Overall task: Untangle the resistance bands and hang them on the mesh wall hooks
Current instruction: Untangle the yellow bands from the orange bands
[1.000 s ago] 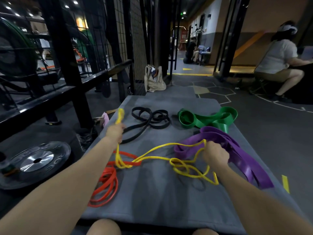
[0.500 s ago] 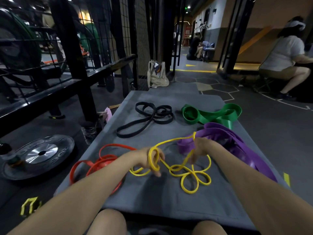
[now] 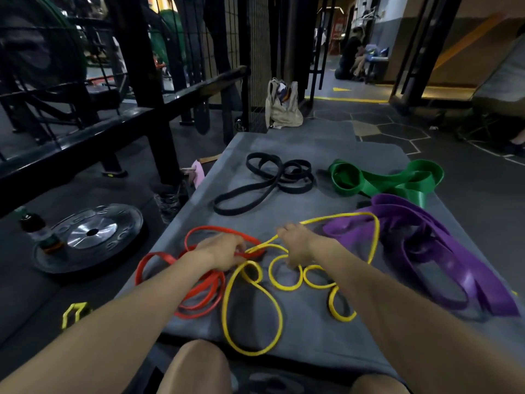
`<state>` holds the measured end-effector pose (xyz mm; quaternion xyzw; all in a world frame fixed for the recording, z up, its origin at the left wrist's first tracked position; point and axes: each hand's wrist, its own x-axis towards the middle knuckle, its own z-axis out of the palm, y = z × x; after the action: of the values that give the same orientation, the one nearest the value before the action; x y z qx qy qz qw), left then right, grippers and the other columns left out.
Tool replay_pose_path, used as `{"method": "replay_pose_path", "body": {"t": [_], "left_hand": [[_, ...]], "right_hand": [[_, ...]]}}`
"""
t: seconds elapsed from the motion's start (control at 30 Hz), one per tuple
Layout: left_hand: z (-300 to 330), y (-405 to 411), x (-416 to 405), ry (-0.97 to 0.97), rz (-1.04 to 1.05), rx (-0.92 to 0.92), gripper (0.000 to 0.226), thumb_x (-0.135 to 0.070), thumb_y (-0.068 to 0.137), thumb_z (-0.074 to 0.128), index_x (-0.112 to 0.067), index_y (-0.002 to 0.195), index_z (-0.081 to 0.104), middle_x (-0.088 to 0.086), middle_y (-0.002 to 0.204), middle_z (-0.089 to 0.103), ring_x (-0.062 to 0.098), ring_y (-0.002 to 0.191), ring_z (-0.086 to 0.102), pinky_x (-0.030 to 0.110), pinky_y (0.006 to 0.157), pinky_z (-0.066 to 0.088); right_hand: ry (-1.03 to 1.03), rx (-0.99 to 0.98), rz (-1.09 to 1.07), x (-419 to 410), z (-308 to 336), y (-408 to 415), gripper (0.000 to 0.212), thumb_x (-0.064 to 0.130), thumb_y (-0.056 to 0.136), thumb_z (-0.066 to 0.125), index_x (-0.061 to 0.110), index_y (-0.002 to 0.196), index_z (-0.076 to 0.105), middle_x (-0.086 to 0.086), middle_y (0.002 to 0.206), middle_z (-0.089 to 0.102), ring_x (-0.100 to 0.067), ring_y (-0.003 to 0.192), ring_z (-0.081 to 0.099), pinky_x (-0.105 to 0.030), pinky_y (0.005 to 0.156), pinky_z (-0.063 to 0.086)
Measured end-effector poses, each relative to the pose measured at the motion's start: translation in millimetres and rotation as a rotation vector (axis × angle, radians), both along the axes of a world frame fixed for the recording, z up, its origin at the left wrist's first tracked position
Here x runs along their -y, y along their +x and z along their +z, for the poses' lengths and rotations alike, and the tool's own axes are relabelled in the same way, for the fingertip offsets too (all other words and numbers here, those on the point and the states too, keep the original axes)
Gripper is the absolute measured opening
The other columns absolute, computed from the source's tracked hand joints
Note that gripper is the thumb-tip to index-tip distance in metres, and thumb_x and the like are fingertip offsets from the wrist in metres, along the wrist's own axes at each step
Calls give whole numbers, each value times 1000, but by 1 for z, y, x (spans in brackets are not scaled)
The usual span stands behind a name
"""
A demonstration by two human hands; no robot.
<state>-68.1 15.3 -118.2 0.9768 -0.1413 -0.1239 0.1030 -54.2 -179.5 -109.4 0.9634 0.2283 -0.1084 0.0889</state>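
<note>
Both hands pinch the yellow band (image 3: 252, 305): left hand (image 3: 224, 251) near the orange band (image 3: 199, 297), right hand (image 3: 297, 244). Draw one loop through slowly, avoiding tightening.

A grey mat (image 3: 306, 334) lies on the dark floor and carries five bands. Far end: black band (image 3: 267, 183) looped at left, green band (image 3: 383, 182) bunched at right; the wide purple band (image 3: 443, 260) is heaped along the right edge. Near end: red band (image 3: 199, 300) coiled at the left edge, yellow band (image 3: 252, 308) sprawled in loops mid-mat, crossing the red and reaching the purple.
</note>
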Motion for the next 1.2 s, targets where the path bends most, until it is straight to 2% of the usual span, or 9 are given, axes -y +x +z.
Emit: {"method": "replay_pose_path", "body": {"t": [0.27, 0.47, 0.6, 0.67, 0.83, 0.97, 1.03, 1.1, 1.2], "left_hand": [[0, -1, -4, -173, -6, 50, 13, -29, 87, 63, -26, 99, 67, -6, 95, 64, 14, 93, 59, 31, 82, 48], [14, -5, -6, -306, -7, 95, 16, -23, 83, 68, -20, 99, 72, -3, 97, 70, 13, 91, 62, 29, 85, 48], [33, -5, 1, -217, -59, 85, 19, -19, 84, 66, -19, 102, 72, -5, 101, 71, 11, 94, 63, 26, 84, 49], [37, -3, 1, -94, -61, 28, 19, -22, 83, 66, -25, 101, 73, -7, 101, 72, 11, 94, 64, 26, 83, 50], [40, -10, 2, 197, 56, 3, 24, -16, 74, 63, -20, 96, 71, -1, 98, 70, 20, 95, 65, 27, 70, 49], [43, -9, 9, 12, 243, 85, 28, -18, 78, 55, -24, 102, 69, -1, 109, 67, 24, 102, 63, 34, 84, 53], [52, -7, 14, -36, 276, 106, 38, -29, 83, 59, -24, 121, 58, 3, 128, 56, 26, 114, 56, 38, 94, 48], [65, -10, 24, -207, 287, 96, 79, -45, 77, 71, -17, 141, 35, 9, 144, 33, 29, 131, 40, 40, 106, 38], [95, -15, 49, -593, 159, 104, 118, -40, 65, 82, -17, 150, 4, 6, 155, 3, 21, 144, 12, 32, 115, 21]], "right_hand": [[151, 26, -148, 5, -20, 13, 35, 30, 96, 46, 2, 115, 52, -19, 121, 56, -34, 119, 47, -36, 96, 35], [1027, 117, -529, 11, 42, 26, 9, 13, 96, 40, 6, 92, 44, -16, 88, 57, -26, 82, 55, -39, 76, 46], [1488, 268, -677, 16, 90, 26, 30, 14, 97, 39, 25, 70, 30, 0, 76, 44, -20, 74, 48, -31, 70, 45], [1502, 371, -741, 24, 108, 26, 32, 12, 98, 34, 23, 69, 26, -3, 73, 41, -19, 64, 44, -28, 58, 40], [1550, 539, -735, 43, 139, 18, 19, 12, 98, 29, 17, 80, 33, -9, 76, 44, -24, 67, 45, -37, 64, 39], [1501, 484, -620, 47, 146, 3, 26, 11, 98, 30, 22, 74, 32, -8, 75, 42, -26, 69, 44, -45, 60, 44], [1528, 446, -590, 44, 150, -4, 26, 12, 99, 31, 20, 75, 33, -6, 73, 40, -24, 67, 42, -41, 57, 41], [1567, 413, -564, 42, 158, -9, 25, 13, 100, 32, 18, 76, 34, -4, 68, 39, -20, 60, 39, -34, 52, 37], [1596, 345, -521, 43, 171, -19, 26, 17, 101, 33, 16, 75, 36, -4, 64, 38, -16, 54, 36, -27, 47, 35]]}}
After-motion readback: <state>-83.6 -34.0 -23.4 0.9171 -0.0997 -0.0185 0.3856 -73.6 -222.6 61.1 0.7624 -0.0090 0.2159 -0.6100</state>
